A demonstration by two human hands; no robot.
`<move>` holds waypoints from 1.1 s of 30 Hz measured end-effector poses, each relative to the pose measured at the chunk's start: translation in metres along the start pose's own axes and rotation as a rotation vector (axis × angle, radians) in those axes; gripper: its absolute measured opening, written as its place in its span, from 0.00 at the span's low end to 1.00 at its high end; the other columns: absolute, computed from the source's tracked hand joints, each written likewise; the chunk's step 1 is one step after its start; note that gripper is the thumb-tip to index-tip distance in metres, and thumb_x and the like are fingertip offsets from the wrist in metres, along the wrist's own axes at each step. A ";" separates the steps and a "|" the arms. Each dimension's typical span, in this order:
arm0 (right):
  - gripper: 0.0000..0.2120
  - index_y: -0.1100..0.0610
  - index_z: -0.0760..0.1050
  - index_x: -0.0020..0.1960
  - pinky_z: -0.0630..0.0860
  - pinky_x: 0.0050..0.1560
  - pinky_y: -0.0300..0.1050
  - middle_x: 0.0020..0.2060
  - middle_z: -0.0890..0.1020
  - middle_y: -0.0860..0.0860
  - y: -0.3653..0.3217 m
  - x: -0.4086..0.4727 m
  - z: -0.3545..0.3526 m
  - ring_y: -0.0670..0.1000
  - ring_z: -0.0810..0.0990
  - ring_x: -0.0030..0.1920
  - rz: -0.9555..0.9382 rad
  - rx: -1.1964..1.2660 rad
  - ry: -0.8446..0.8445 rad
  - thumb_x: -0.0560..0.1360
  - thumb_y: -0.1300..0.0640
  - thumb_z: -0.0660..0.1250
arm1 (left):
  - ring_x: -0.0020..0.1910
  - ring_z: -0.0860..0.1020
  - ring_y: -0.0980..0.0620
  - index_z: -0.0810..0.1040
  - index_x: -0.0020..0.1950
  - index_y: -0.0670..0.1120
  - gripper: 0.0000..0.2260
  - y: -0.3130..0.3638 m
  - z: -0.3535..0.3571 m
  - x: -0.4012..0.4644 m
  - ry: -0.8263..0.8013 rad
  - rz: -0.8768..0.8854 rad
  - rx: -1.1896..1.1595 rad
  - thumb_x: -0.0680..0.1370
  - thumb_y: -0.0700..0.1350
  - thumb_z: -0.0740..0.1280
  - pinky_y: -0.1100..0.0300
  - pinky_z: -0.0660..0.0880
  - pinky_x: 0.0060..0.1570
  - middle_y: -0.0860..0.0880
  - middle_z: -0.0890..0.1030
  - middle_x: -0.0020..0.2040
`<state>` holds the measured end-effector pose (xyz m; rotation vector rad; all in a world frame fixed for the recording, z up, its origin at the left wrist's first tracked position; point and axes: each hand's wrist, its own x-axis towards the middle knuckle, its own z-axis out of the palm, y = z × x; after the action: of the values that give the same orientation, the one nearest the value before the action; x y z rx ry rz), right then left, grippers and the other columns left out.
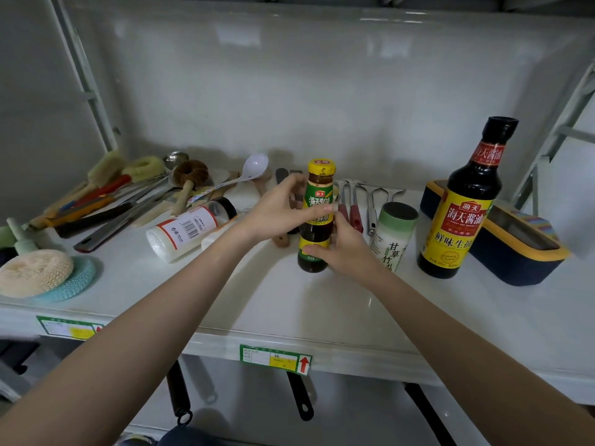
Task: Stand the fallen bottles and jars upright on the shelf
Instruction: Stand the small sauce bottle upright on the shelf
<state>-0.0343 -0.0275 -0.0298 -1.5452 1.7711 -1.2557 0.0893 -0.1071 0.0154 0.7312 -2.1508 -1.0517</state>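
Upright on the white shelf [322, 304], both hands [346, 249] grip a sauce bottle [317, 220].

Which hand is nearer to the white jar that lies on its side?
The left hand. It grips the upper part of the upright sauce bottle, just right of the lying white jar. The right hand holds the bottle's lower part, on its far side from the jar.
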 end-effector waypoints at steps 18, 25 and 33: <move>0.30 0.57 0.65 0.66 0.73 0.62 0.51 0.62 0.78 0.55 0.009 -0.006 -0.017 0.55 0.75 0.63 0.023 -0.192 0.153 0.67 0.57 0.73 | 0.42 0.76 0.61 0.71 0.68 0.45 0.24 0.016 0.019 -0.003 -0.099 -0.064 -0.052 0.74 0.45 0.71 0.53 0.70 0.37 0.47 0.79 0.57; 0.31 0.58 0.64 0.66 0.73 0.58 0.47 0.59 0.79 0.55 0.009 -0.008 -0.017 0.56 0.77 0.60 0.031 -0.192 0.172 0.67 0.58 0.74 | 0.39 0.75 0.61 0.72 0.66 0.44 0.21 0.021 0.020 -0.007 -0.099 -0.066 -0.041 0.74 0.44 0.71 0.51 0.67 0.42 0.48 0.78 0.54; 0.33 0.58 0.62 0.67 0.74 0.62 0.55 0.62 0.76 0.57 0.001 -0.009 -0.019 0.57 0.76 0.61 0.016 -0.156 0.193 0.67 0.58 0.74 | 0.61 0.77 0.53 0.72 0.63 0.54 0.28 0.015 0.015 -0.009 -0.068 -0.079 -0.003 0.66 0.61 0.72 0.53 0.75 0.61 0.51 0.79 0.62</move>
<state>-0.0486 -0.0125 -0.0240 -1.5334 2.0427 -1.3249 0.0806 -0.0858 0.0180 0.7952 -2.1927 -1.1357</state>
